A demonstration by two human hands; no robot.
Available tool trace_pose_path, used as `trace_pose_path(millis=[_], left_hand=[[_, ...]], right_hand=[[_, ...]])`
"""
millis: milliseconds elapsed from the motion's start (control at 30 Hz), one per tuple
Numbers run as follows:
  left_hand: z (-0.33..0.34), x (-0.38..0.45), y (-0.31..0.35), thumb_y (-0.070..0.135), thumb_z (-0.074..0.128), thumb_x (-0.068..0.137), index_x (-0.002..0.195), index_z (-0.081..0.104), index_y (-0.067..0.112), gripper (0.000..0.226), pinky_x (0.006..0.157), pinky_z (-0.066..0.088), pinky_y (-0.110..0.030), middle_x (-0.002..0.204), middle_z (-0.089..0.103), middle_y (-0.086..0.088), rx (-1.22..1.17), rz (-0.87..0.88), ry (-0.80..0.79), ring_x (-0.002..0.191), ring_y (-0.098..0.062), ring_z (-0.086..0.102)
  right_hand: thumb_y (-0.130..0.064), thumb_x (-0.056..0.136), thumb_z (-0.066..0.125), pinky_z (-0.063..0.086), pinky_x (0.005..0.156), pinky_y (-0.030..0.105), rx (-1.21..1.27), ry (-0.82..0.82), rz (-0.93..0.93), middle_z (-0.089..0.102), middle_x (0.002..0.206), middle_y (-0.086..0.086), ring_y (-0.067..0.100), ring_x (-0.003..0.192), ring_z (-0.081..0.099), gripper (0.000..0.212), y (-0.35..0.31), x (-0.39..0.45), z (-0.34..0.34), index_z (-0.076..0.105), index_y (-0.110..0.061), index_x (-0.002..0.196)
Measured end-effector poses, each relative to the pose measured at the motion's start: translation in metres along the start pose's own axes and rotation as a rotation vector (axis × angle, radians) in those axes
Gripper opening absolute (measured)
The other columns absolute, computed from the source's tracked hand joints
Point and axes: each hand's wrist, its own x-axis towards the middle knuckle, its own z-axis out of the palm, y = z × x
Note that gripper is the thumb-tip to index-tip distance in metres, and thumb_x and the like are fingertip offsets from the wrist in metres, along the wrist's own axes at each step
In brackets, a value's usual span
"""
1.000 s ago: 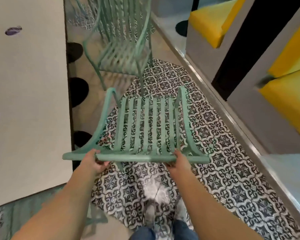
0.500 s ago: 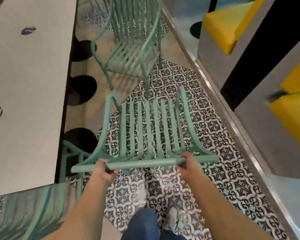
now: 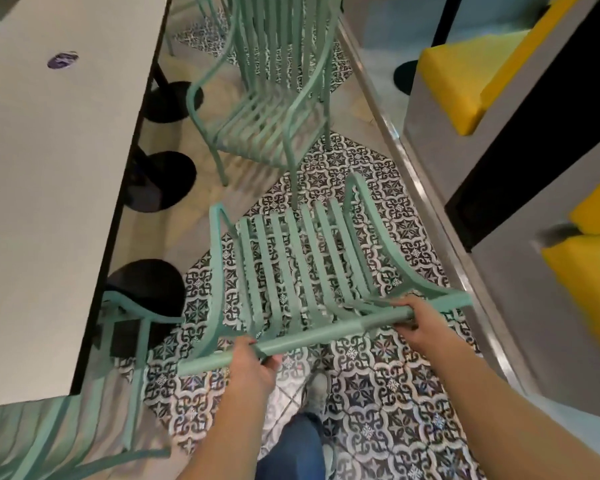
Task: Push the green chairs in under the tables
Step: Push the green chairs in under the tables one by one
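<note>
Green slatted chair [image 3: 291,268], centre foreground, standing on the patterned tile floor [image 3: 378,386] to the right of the long white table [image 3: 49,161], not yet under it. The frame looks like painted metal tube: rigid, probably moderately heavy, smooth enough to slip in a loose hold, likely to scrape rather than glide on tile. The top rail of the backrest is the natural hold. Left hand [image 3: 248,370] has fingers curled round the rail near its left end; right hand [image 3: 414,318] grips it near the right end. A second green chair [image 3: 271,109] stands farther off, also out from the table. Black pedestal bases [image 3: 153,289] under the table edge may block the chair's legs. A third green chair [image 3: 49,420] lies near left. Grey benches with yellow cushions [image 3: 465,81] bound the aisle on the right.
</note>
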Motion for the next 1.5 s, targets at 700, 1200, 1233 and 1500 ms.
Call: trace_pose_path(millis=[700, 1200, 1233, 1500], left_hand=[[-0.001, -0.018, -0.040, 0.065, 0.044, 0.089, 0.090, 0.058, 0.030, 0.038, 0.079, 0.051, -0.026, 0.084, 0.053, 0.014, 1.808, 1.418, 0.241, 0.077, -0.005, 0.052], [0.016, -0.012, -0.047, 0.064, 0.014, 0.091, 0.128, 0.046, 0.025, 0.063, 0.104, 0.042, -0.040, 0.120, 0.059, 0.004, 2.262, 1.216, 0.126, 0.116, -0.018, 0.055], [0.015, -0.012, -0.055, 0.064, 0.012, 0.090, 0.128, 0.045, 0.025, 0.064, 0.105, 0.041, -0.041, 0.121, 0.058, 0.005, 2.255, 1.206, 0.132, 0.118, -0.018, 0.054], [0.036, -0.018, -0.110, 0.073, -0.028, 0.071, 0.134, 0.039, 0.031, 0.101, 0.111, 0.034, -0.043, 0.131, 0.053, 0.006, 2.103, 1.151, 0.268, 0.126, -0.016, 0.047]], right_hand=[[-0.066, 0.074, 0.059, 0.027, 0.112, 0.052, -1.368, 0.041, -1.141, 0.031, 0.151, -0.005, 0.023, 0.140, 0.029, 0.085, -0.065, 0.024, -0.056, 0.029, -0.035, 0.147], [-0.069, 0.082, 0.015, 0.030, 0.108, 0.040, -2.067, -0.376, -1.237, 0.057, 0.117, -0.019, 0.008, 0.114, 0.052, 0.067, -0.099, 0.054, -0.045, 0.054, -0.038, 0.126], [-0.070, 0.082, 0.012, 0.034, 0.106, 0.039, -2.091, -0.408, -1.242, 0.057, 0.116, -0.019, 0.008, 0.113, 0.052, 0.069, -0.104, 0.059, -0.048, 0.054, -0.037, 0.125], [-0.077, 0.077, -0.009, 0.031, 0.105, 0.030, -2.264, -0.561, -1.302, 0.048, 0.119, -0.021, 0.003, 0.117, 0.044, 0.083, -0.157, 0.083, -0.046, 0.043, -0.039, 0.129]])
